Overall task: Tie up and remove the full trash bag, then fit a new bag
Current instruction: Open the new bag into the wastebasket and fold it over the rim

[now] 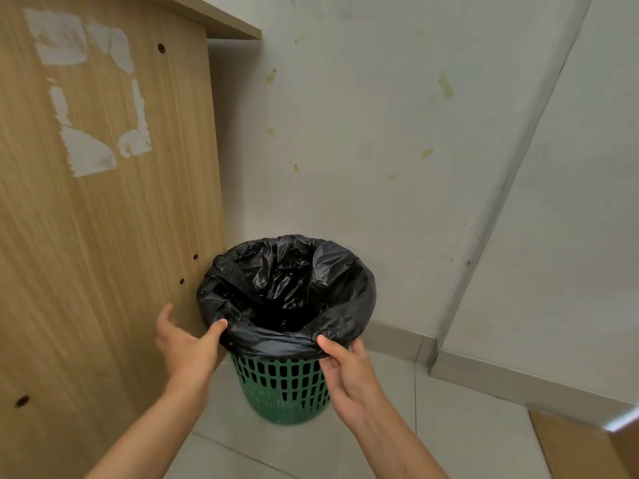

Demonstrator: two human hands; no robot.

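A green plastic lattice bin stands on the floor in a corner. A black trash bag lines it, its edge folded down over the rim all round. The bag's inside looks dark and I cannot tell what it holds. My left hand is at the near left of the rim, thumb pressed on the folded plastic and fingers spread behind. My right hand is at the near right, thumb on top of the fold and fingers under it against the bin wall.
A tall wooden cabinet side with torn white sticker scraps stands tight against the bin's left. White walls meet behind it, with a grey skirting. The tiled floor spreads to the right; a brown board lies at the lower right.
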